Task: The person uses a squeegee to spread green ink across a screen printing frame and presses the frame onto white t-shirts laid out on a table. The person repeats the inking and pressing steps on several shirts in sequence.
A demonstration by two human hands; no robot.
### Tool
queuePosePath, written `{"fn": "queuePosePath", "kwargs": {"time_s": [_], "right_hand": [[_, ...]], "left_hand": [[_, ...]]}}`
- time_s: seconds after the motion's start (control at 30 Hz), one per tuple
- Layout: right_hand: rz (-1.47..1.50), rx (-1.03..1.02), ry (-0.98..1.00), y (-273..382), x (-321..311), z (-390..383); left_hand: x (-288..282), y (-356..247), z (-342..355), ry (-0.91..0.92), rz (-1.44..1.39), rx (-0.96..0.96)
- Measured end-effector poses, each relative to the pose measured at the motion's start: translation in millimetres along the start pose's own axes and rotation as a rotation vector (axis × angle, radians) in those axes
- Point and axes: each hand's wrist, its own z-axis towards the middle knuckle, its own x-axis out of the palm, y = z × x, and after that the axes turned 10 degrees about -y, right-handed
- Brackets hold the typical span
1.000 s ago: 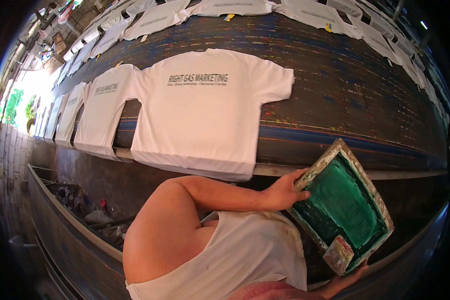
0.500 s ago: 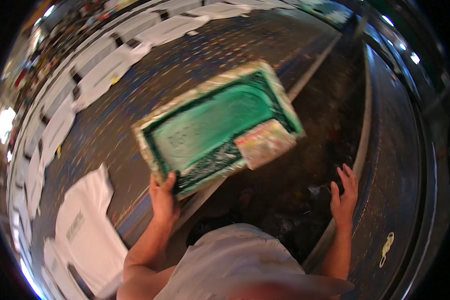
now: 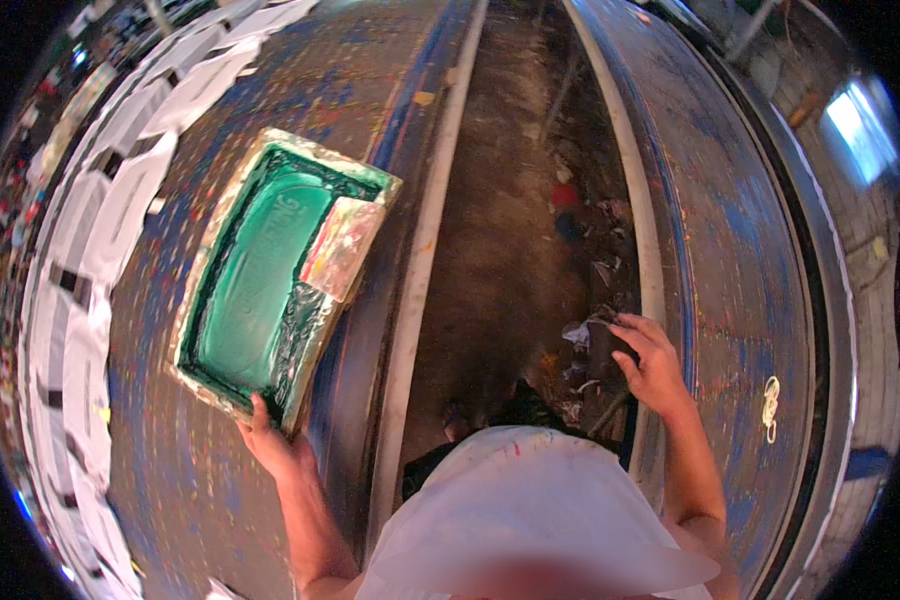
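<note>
A screen printing frame (image 3: 260, 280) with a green mesh and a tape-covered, ink-stained rim is held over the left table. My left hand (image 3: 278, 447) grips its near corner, the thumb up on the rim. Dark green ink smears line the inside edges. A squeegee-like block (image 3: 344, 248), pale and smeared with red and other paint, rests at the right side of the frame; its lower edge is hard to make out. My right hand (image 3: 654, 362) hangs empty by the right table's edge, fingers stretched and thumb apart.
A long paint-speckled table (image 3: 160, 440) runs along my left, with white shirts (image 3: 90, 330) laid in a row on its far side. Another speckled table (image 3: 735, 300) stands right. Between them lies a dark aisle (image 3: 500, 240) with scraps. A pale yellow looped cord (image 3: 770, 408) lies on the right table.
The view has swung to the right along the aisle. The frame, still in my left hand, has turned more upright and sits farther left. My right hand stays empty.
</note>
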Motion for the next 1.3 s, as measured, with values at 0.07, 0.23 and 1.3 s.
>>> {"fn": "queuePosePath", "kwargs": {"time_s": [0.07,0.23,1.3], "right_hand": [[0.024,-0.043,0.089,-24.6,1.6,21.1],[0.053,-0.032,0.064,-82.2,8.4,13.6],[0.116,-0.226,-0.065,-308.3,360.8,709.0]], "left_hand": [[-4.5,2.0,-11.7,-0.037,0.057,0.038],[-40.8,-4.8,-45.6,-0.08,0.09,0.028],[550.0,280.1,355.1,-0.346,0.056,0.162]]}}
